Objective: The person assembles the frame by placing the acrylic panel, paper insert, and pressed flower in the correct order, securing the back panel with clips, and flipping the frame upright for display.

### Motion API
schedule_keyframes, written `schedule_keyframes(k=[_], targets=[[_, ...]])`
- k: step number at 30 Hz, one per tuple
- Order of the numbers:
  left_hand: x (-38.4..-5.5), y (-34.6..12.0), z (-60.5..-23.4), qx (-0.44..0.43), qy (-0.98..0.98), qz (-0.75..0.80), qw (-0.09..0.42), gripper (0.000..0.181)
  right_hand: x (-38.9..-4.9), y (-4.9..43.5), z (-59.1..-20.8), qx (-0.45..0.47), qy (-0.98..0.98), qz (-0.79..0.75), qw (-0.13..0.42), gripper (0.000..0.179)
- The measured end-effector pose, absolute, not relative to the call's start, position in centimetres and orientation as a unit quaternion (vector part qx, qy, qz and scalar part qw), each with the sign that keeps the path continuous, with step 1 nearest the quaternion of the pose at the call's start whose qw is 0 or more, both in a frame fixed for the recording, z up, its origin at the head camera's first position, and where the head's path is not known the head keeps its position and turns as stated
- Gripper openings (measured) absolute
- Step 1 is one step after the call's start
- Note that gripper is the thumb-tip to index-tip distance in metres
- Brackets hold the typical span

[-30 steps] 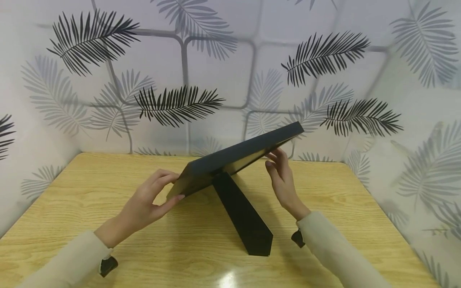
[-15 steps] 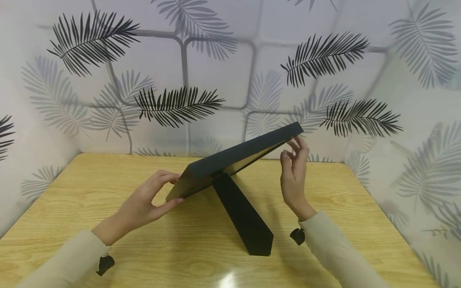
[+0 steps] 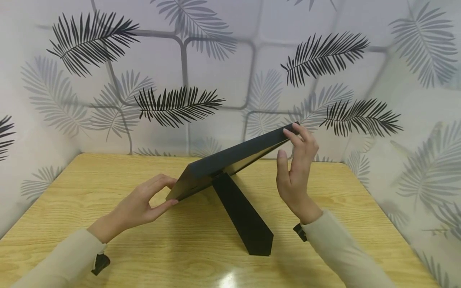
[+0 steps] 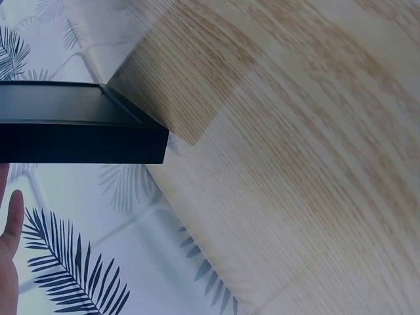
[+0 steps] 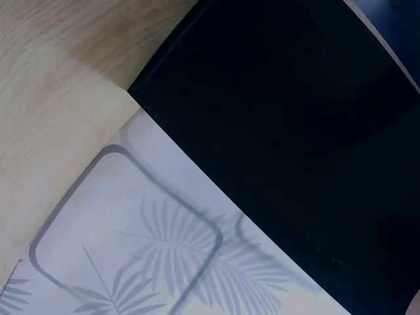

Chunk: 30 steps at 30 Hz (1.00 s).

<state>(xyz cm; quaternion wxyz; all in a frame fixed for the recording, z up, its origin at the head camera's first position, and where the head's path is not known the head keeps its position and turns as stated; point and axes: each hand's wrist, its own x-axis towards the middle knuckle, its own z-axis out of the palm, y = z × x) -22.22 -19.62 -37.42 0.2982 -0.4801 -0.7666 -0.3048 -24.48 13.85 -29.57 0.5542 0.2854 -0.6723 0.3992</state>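
Observation:
A black picture frame point(image 3: 237, 154) leans back over the table in the head view, its right end raised higher. Its easel leg point(image 3: 245, 216) slants down to the wood. My left hand point(image 3: 144, 204) pinches the lower left edge, thumb in front and fingers behind. At the raised right corner, my right hand point(image 3: 298, 172) touches the edge with its extended fingertips, the thumb standing apart. The left wrist view shows one dark corner of the frame point(image 4: 85, 141). A broad dark face of the frame point(image 5: 275, 144) fills much of the right wrist view.
The light wooden table point(image 3: 108, 180) spreads under both forearms. Behind it rises a pale wall point(image 3: 223, 76) with a leaf pattern, close beyond the frame's raised side. A black strap piece point(image 3: 101, 264) hangs at the left cuff.
My right hand has moved from beneath the frame outward and up to its right corner, its fingers straightening. The left hand has slid slightly left along its edge. The frame has barely shifted.

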Motion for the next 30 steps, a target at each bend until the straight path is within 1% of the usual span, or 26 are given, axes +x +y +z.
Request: schedule_keyframes(k=[7,11,15,22,27,30], targets=[[-22.1,-19.5,-37.4,-0.484,-0.763,-0.301,0.304,0.036,-24.5,13.7,-29.6,0.289,-0.683,0.378,0.554,0.047],[-21.9,-19.2,-37.2,-0.492,-0.757,-0.298,0.309,0.032,-24.8,14.2,-29.1,0.293,-0.703,0.379,0.526,0.051],[-21.6,-18.4,-37.0,-0.507,-0.749,-0.296,0.308,0.031,-25.3,15.0,-28.6,0.298,-0.727,0.402,0.471,0.053],[-21.2,-16.9,-36.8,-0.529,-0.736,-0.289,0.309,0.03,-26.1,15.9,-27.5,0.275,-0.763,0.457,0.366,0.039],[-20.8,-15.9,-36.7,-0.539,-0.732,-0.291,0.298,0.033,-26.3,15.9,-26.0,0.266,-0.772,0.5,0.287,0.037],[-20.6,-15.3,-36.7,-0.538,-0.736,-0.293,0.288,0.037,-25.8,15.5,-24.8,0.273,-0.774,0.512,0.252,0.036]])
